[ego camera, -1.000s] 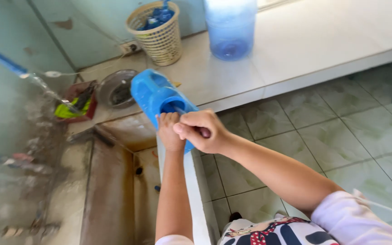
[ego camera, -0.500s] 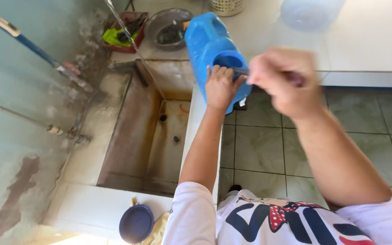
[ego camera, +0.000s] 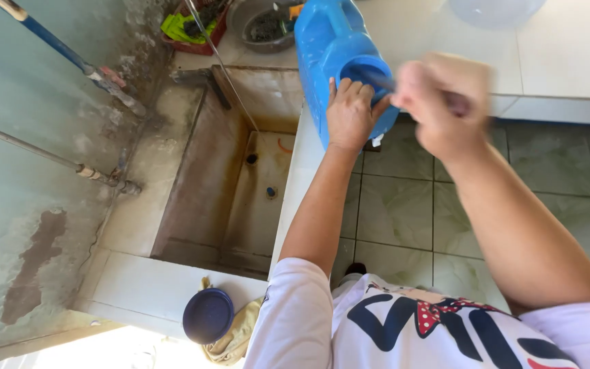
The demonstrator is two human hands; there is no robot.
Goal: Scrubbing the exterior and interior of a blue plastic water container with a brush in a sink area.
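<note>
Fingers (ego camera: 353,92) of the left hand (ego camera: 351,116) curled over the rim of a blue plastic jug (ego camera: 332,48), gripping it just at the wide mouth – jug tilted, lying on the white counter edge (ego camera: 293,171) beside the sink basin (ego camera: 240,184). Right hand (ego camera: 438,102) blurred, closed into a fist around a thin dark handle (a brush perhaps, cannot tell) (ego camera: 380,80) poking into the jug's mouth. Right of the counter edge, pale green floor tiles (ego camera: 397,205). Behind the jug, a grey metal bowl (ego camera: 264,27) and a red tray with green scrub pads (ego camera: 189,27). Near the body – a dark blue round lid (ego camera: 207,316) on a yellowish cloth (ego camera: 237,335). At far left, a blue-handled tool (ego camera: 56,48) leaning on the stained wall.
</note>
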